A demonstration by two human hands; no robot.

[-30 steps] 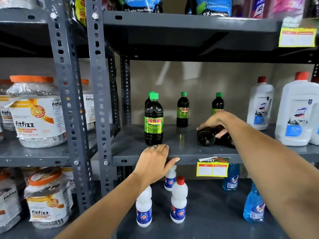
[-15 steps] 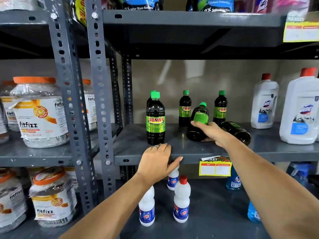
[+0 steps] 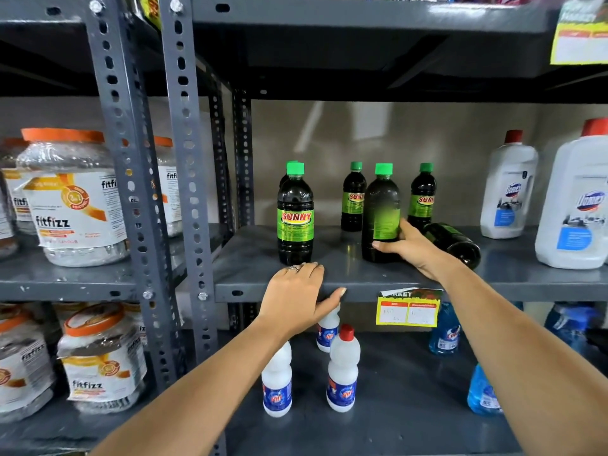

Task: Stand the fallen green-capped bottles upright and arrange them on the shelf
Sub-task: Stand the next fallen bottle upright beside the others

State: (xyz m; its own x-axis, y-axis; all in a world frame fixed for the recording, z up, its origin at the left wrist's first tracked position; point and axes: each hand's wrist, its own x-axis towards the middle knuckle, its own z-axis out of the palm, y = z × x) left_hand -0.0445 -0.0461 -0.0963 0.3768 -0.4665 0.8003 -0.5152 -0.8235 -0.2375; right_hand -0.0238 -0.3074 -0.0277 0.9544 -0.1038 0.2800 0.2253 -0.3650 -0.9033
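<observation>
Right hand [image 3: 415,248] is wrapped around a green-capped bottle [image 3: 380,214], standing it upright on the shelf [image 3: 345,281], label facing away from me. One more bottle [image 3: 454,240] lies on its side just behind my wrist. Left hand [image 3: 297,299] rests flat and open on the shelf edge, right in front of the Sunny bottle [image 3: 295,216]

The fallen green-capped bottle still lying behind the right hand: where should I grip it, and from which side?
Probably grip the fallen bottle around its dark body near the base end, which points toward the shelf front. Come from the front right: the right hand holds the upright bottle just left of it, and another standing bottle crowds its far end.
</observation>
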